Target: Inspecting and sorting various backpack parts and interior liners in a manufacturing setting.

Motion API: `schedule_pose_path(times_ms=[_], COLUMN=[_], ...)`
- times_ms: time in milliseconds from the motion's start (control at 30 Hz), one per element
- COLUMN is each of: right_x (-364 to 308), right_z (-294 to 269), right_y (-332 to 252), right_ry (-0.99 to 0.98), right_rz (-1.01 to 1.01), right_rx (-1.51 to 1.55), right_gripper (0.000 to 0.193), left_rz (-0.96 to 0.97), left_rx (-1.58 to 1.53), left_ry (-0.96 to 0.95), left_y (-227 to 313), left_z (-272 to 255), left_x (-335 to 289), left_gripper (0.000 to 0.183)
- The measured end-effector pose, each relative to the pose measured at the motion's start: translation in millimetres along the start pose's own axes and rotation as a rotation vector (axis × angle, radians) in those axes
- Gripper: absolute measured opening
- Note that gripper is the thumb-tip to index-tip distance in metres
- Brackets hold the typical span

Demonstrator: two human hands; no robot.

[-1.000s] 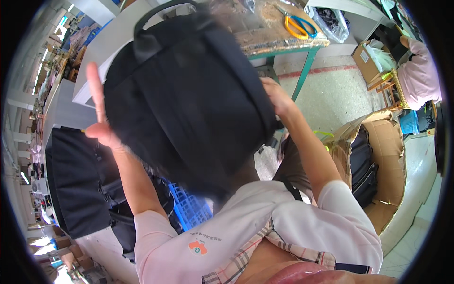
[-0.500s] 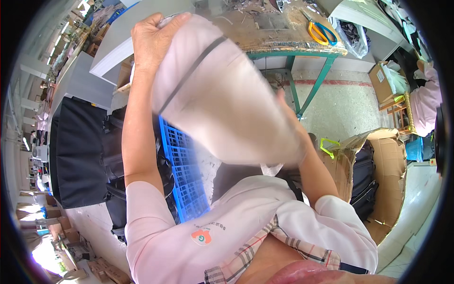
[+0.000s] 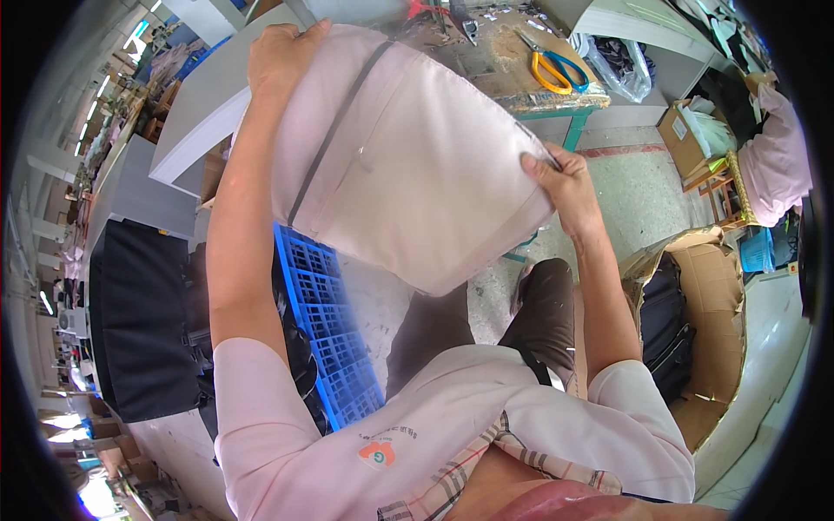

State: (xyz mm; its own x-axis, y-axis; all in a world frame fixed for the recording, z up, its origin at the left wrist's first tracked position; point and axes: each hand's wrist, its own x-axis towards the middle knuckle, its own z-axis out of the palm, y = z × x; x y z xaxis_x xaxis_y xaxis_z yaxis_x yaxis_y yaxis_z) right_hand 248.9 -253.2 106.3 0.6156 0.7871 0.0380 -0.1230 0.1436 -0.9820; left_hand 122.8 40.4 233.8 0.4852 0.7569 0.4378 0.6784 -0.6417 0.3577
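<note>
Between both hands I hold up a large pale pinkish-white fabric piece (image 3: pixel 434 165), sewn along its edges and crossed by a dark grey strip. It may be a bag body; I cannot tell for sure. At its far left corner my left hand (image 3: pixel 282 56) is closed on the edge, thumb on top. My right hand (image 3: pixel 565 182) pinches the right edge, thumb on the near face and fingers behind. The fabric hangs tilted above my legs, spread out between the hands, and its underside is hidden.
Yellow-and-blue-handled scissors (image 3: pixel 556 71) lie on the worn workbench (image 3: pixel 495 48) ahead. A blue plastic crate (image 3: pixel 326 321) stands at my left, beside black bags (image 3: pixel 143 321). On the right is a cardboard box (image 3: pixel 717 321) holding black bags. Another person's pink sleeve (image 3: pixel 777 161) shows far right.
The fabric piece was blurred by motion and now hangs steadier, more spread out. My right hand has moved up and come into view on its right edge. My left hand keeps its corner.
</note>
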Motion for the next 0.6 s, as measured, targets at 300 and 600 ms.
schedule_pose_path(times_ms=[300, 600], right_x=[31, 43], right_z=[-35, -50], right_y=[5, 12], right_ry=[0.185, 0.191], right_rz=[0.043, 0.090], right_rx=[0.050, 0.063], right_gripper=[0.020, 0.023], left_rz=[0.056, 0.036], left_rx=[0.007, 0.010], left_ry=[-0.072, -0.128], left_y=[22, 33], left_z=[41, 66], left_x=[31, 39], left_gripper=[0.046, 0.047])
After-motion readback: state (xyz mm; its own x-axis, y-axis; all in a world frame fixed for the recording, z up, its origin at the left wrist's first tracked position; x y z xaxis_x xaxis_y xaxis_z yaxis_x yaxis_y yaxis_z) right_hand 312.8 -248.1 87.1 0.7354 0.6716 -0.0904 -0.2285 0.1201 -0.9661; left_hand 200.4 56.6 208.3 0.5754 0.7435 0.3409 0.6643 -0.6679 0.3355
